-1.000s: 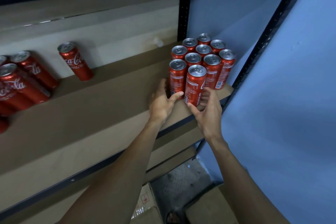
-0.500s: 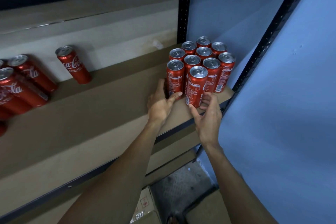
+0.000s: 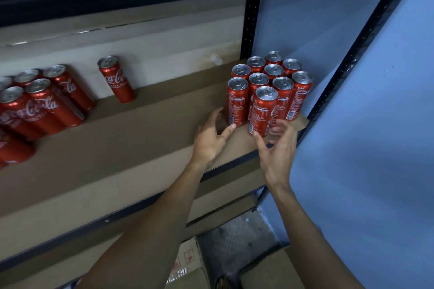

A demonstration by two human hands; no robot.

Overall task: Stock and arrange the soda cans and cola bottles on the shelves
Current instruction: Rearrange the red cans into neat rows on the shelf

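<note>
Several red cola cans (image 3: 273, 70) stand upright in a tight cluster at the right end of the brown shelf (image 3: 145, 138). The front can (image 3: 263, 110) stands nearest the shelf edge. My right hand (image 3: 277, 150) curls round its base, thumb on the left and fingers on the right. My left hand (image 3: 210, 138) lies on the shelf beside the left-front can (image 3: 237, 101), its thumb tip touching the base and its fingers relaxed along the can's left side. More red cans (image 3: 40, 105) stand grouped at the far left. A single can (image 3: 116, 80) stands at the back.
A black shelf upright (image 3: 357, 44) and a blue wall (image 3: 375, 148) close off the right side. Another black post (image 3: 251, 23) stands behind the cluster. Cardboard boxes (image 3: 187, 265) sit on the floor below. Bare shelf board stretches between the two can groups.
Both hands have stayed at the base of the front cans. The right hand's fingers have spread a little. The view has shifted slightly.
</note>
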